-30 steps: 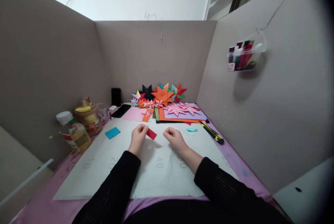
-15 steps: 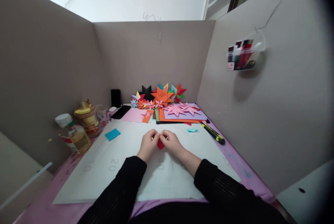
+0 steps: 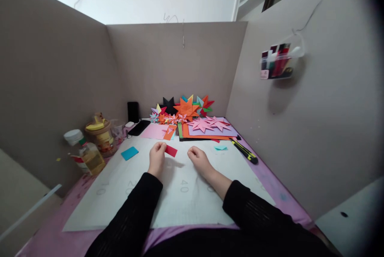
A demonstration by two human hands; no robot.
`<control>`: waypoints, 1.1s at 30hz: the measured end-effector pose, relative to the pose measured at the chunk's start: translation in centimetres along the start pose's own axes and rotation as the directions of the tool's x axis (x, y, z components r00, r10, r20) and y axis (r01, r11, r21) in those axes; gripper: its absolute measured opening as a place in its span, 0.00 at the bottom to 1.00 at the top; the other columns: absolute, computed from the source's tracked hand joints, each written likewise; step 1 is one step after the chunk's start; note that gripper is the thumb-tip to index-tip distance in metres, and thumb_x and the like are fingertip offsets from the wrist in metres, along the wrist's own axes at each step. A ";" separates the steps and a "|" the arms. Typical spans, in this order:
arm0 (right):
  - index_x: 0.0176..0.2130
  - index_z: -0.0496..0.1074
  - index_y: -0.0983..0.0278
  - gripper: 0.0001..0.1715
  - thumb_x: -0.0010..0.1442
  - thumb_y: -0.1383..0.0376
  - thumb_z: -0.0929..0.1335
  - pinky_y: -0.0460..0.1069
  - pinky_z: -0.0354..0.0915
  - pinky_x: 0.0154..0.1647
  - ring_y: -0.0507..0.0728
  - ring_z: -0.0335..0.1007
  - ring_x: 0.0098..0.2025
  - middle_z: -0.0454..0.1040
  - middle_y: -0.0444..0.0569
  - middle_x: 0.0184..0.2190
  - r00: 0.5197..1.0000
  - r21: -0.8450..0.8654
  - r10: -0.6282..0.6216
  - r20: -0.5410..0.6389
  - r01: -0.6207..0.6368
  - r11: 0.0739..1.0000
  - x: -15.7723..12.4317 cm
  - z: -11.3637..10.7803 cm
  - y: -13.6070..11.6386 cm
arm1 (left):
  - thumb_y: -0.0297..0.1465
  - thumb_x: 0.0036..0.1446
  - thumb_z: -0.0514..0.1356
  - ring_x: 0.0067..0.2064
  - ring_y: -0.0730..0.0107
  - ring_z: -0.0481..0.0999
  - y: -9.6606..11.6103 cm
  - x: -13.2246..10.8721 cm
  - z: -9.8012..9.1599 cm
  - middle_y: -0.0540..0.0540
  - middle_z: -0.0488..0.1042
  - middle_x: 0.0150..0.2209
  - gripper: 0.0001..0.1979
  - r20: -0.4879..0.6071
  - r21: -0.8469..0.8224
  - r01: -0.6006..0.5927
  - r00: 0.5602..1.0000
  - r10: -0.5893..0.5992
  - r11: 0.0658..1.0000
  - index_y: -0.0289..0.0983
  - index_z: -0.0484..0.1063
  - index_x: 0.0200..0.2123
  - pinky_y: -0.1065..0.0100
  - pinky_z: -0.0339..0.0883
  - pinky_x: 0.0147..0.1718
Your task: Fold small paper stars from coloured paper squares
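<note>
My left hand (image 3: pixel 157 157) is closed and pinches a small red paper piece (image 3: pixel 171 151) by its left end. The paper sticks out to the right of my fingers, above the white sheet. Apart from it, my right hand (image 3: pixel 199 158) is held with fingers curled in, and nothing shows between them. On the white sheet (image 3: pixel 171 209), a folded light-teal paper piece (image 3: pixel 221 148) lies beyond my right hand. A blue paper rectangle (image 3: pixel 130 153) rests to the left of my left hand.
Folded paper stars (image 3: pixel 187 109) and stacked coloured sheets (image 3: pixel 213 132) are at the back. A cutter knife (image 3: pixel 244 152) lies on the right. A bottle (image 3: pixel 87 155), a lidded jar (image 3: pixel 103 135) and a phone (image 3: pixel 139 128) stand or lie left. Grey panels (image 3: pixel 177 61) enclose the table.
My hands, together on the red paper before, have come apart. My left hand has moved left with the paper, while my right hand has let go of it and shifted slightly right.
</note>
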State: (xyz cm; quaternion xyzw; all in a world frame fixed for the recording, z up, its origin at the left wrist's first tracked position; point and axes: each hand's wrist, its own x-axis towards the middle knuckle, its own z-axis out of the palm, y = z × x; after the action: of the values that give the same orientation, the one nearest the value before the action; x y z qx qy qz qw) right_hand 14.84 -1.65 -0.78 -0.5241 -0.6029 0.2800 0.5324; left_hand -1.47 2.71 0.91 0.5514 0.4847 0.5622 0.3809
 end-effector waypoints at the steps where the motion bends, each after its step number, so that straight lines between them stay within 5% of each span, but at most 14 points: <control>1: 0.25 0.63 0.64 0.08 0.52 0.62 0.62 0.45 0.56 0.29 0.51 0.57 0.27 0.63 0.42 0.23 1.000 0.046 -0.006 0.008 0.006 0.999 0.1 0.2 -0.1 | 0.37 0.50 0.54 0.24 0.75 0.62 0.0 -0.2 0.3 0.53 0.64 0.21 0.11 0.036 -0.008 0.007 0.999 -0.007 1.000 0.35 0.64 0.23 0.74 0.56 0.23; 5: 0.26 0.65 0.65 0.09 0.51 0.60 0.64 0.44 0.55 0.26 0.50 0.57 0.25 0.63 0.41 0.21 0.997 0.129 0.030 0.065 -0.038 0.991 0.3 0.8 -0.2 | 0.40 0.50 0.55 0.23 0.76 0.63 0.0 -1.3 1.6 0.51 0.66 0.22 0.14 0.229 -0.039 0.021 0.973 -0.012 0.999 0.34 0.67 0.25 0.74 0.56 0.22; 9: 0.22 0.63 0.64 0.14 0.50 0.58 0.65 0.44 0.52 0.22 0.49 0.54 0.20 0.60 0.40 0.16 0.991 0.190 0.131 0.005 -0.130 0.973 0.6 0.2 0.3 | 0.39 0.48 0.57 0.23 0.76 0.64 -0.3 -1.6 1.8 0.51 0.67 0.21 0.13 0.345 0.030 0.015 0.938 -0.024 0.999 0.33 0.68 0.27 0.74 0.57 0.22; 15: 0.18 0.60 0.64 0.18 0.47 0.56 0.67 0.44 0.49 0.19 0.47 0.51 0.17 0.59 0.38 0.13 0.983 0.251 0.179 0.031 -0.181 0.951 0.9 -0.5 1.0 | 0.31 0.45 0.61 0.39 0.67 0.72 0.2 -1.9 1.5 0.42 0.71 0.42 0.22 0.408 0.108 -0.250 0.894 0.186 0.962 0.37 0.67 0.46 0.70 0.66 0.31; 19: 0.18 0.60 0.64 0.20 0.47 0.54 0.68 0.44 0.47 0.18 0.47 0.50 0.15 0.59 0.38 0.12 0.971 0.311 0.230 0.061 -0.238 0.920 0.8 -0.3 1.1 | 0.31 0.46 0.61 0.41 0.64 0.71 0.5 -2.2 1.5 0.40 0.71 0.44 0.20 0.481 0.151 -0.359 0.841 0.248 0.921 0.38 0.71 0.46 0.67 0.67 0.35; 24: 0.18 0.58 0.63 0.22 0.46 0.52 0.68 0.44 0.43 0.15 0.47 0.47 0.13 0.58 0.37 0.10 0.956 0.337 0.280 0.081 -0.291 0.895 0.8 -0.4 1.1 | 0.34 0.47 0.60 0.41 0.62 0.73 0.5 -2.2 1.4 0.40 0.74 0.43 0.19 0.485 0.181 -0.314 0.853 0.193 0.932 0.37 0.72 0.45 0.67 0.67 0.34; 33: 0.15 0.59 0.64 0.27 0.49 0.47 0.65 0.44 0.48 0.19 0.48 0.50 0.16 0.57 0.39 0.11 0.990 0.108 0.138 0.023 -0.139 0.984 1.1 -0.8 2.1 | 0.37 0.50 0.58 0.33 0.66 0.73 0.5 -2.1 1.5 0.44 0.77 0.33 0.15 0.505 0.119 -0.150 0.860 0.070 0.981 0.35 0.75 0.37 0.69 0.65 0.31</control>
State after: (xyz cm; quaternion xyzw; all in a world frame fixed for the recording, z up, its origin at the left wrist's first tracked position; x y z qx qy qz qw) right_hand 16.43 -0.16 -2.01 -0.5327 -0.5530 0.3530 0.5346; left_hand 0.24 0.74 0.72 0.7323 0.3796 0.3825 0.4164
